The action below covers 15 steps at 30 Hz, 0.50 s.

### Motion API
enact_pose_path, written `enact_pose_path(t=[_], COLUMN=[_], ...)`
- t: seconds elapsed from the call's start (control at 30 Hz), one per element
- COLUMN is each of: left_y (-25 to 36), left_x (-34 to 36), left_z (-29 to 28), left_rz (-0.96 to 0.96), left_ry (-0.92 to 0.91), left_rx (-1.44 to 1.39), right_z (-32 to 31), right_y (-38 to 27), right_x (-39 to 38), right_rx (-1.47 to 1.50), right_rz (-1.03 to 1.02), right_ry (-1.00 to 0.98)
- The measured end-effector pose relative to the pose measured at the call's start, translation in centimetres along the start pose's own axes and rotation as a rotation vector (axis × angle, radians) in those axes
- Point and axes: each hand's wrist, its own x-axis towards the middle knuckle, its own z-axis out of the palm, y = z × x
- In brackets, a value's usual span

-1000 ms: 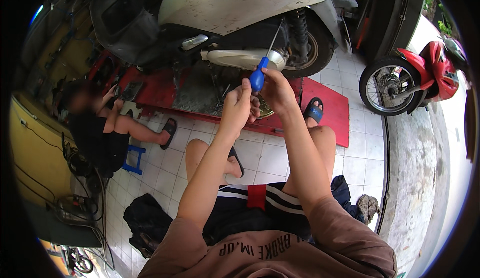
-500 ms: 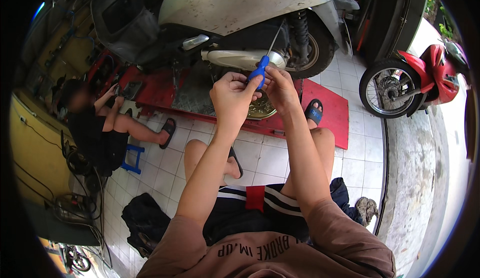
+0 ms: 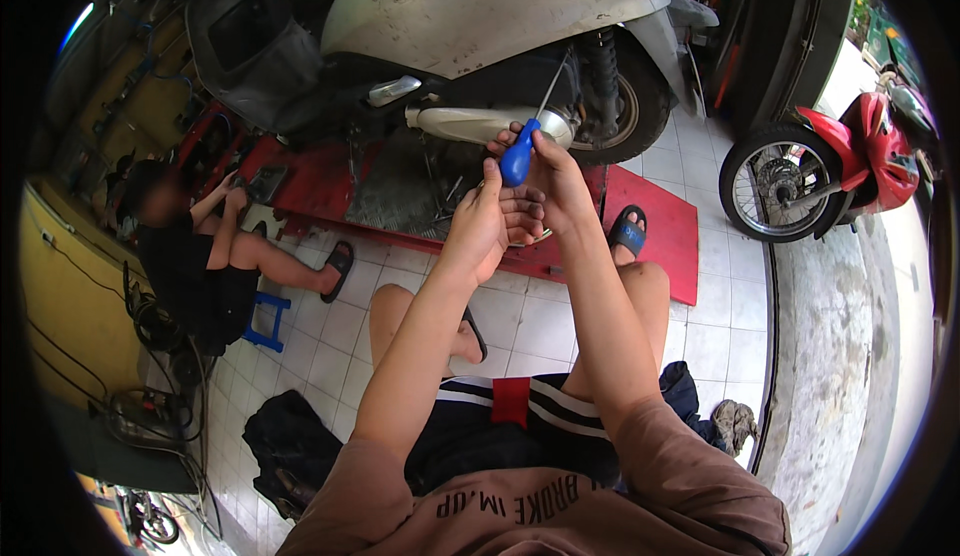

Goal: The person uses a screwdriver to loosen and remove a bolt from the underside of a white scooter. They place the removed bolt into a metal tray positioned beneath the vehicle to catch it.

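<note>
Plainly, the right hand holds a screwdriver.

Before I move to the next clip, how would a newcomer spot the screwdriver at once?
Start with the pale scooter at the top, then its silver lower cover. Just below, the right hand grips the screwdriver, its thin shaft slanting upward. A bulbous, bright blue handle sets it apart from the silver and black parts behind.

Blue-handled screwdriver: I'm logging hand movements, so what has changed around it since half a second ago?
The left hand seems to have let go of the screwdriver and moved lower in the picture, fingers open. The right hand holds the screwdriver, its fingers now reaching behind the handle. The shaft still points up toward the scooter.
</note>
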Motion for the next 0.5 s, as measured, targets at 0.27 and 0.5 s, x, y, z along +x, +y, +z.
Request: enact_pose_path(t=[0.27,0.5], left_y=[1.0,1.0], left_x=[-0.5,-1.2], left_z=[1.1,1.7], left_rz=[0.563,1.088], left_ry=[0.302,0.407], left_rx=[0.577,1.134], right_z=[-2.3,-0.9], right_y=[-1.0,-1.2], right_x=[-0.2,-0.1], right_rx=[-0.351,-0.469], right_rz=[0.087,0.087], right_ry=[0.216,0.242])
